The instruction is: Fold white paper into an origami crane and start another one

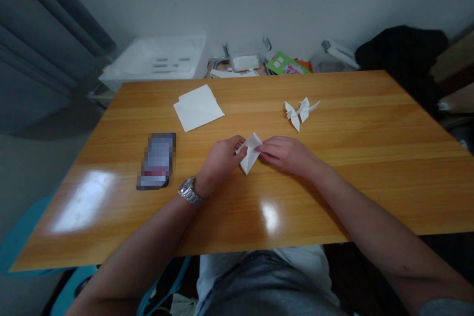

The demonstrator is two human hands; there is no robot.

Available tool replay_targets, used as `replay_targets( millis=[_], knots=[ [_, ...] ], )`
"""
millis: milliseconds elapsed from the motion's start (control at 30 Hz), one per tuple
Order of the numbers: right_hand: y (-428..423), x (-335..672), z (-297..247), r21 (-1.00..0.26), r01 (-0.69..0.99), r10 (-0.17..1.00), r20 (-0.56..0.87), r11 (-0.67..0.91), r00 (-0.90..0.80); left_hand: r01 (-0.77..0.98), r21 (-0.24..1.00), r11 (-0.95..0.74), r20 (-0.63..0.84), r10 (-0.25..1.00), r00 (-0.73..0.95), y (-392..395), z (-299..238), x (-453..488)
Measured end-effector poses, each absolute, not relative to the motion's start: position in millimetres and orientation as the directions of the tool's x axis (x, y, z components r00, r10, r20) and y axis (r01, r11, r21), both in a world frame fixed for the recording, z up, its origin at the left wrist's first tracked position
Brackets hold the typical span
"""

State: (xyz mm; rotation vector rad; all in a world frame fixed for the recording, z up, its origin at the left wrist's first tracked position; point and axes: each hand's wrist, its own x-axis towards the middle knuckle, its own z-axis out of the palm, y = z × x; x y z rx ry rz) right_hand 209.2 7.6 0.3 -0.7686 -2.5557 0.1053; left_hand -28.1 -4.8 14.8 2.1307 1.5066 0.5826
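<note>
A small folded white paper lies on the wooden table at its middle. My left hand, with a metal watch on the wrist, pinches the paper's left edge with curled fingers. My right hand presses its fingertips together on the paper's right edge. A finished white paper crane rests farther back on the right, apart from both hands. A stack of flat white paper sheets lies at the back left.
A phone lies flat on the table left of my left hand. Behind the table stand a white plastic box, clutter with a green booklet, and a dark bag. A blue chair sits at lower left.
</note>
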Motion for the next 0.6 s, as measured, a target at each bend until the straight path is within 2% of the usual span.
replay_targets(
  millis=[200,367,600],
  knots=[
    [3,207,8,-0.245,0.513,0.566,0.434,0.823,-0.700,0.673,0.664,-0.326,0.125,0.936,0.330,-6,10,-28],
    [0,204,8,-0.298,0.563,0.634,0.448,0.771,-0.631,0.635,0.696,-0.335,0.161,0.935,0.317,-5,6,-28],
    [4,205,1,-0.345,0.537,0.636,0.486,0.769,-0.599,0.396,0.875,-0.279,0.152,0.935,0.321,-2,-4,-27]
  ],
)
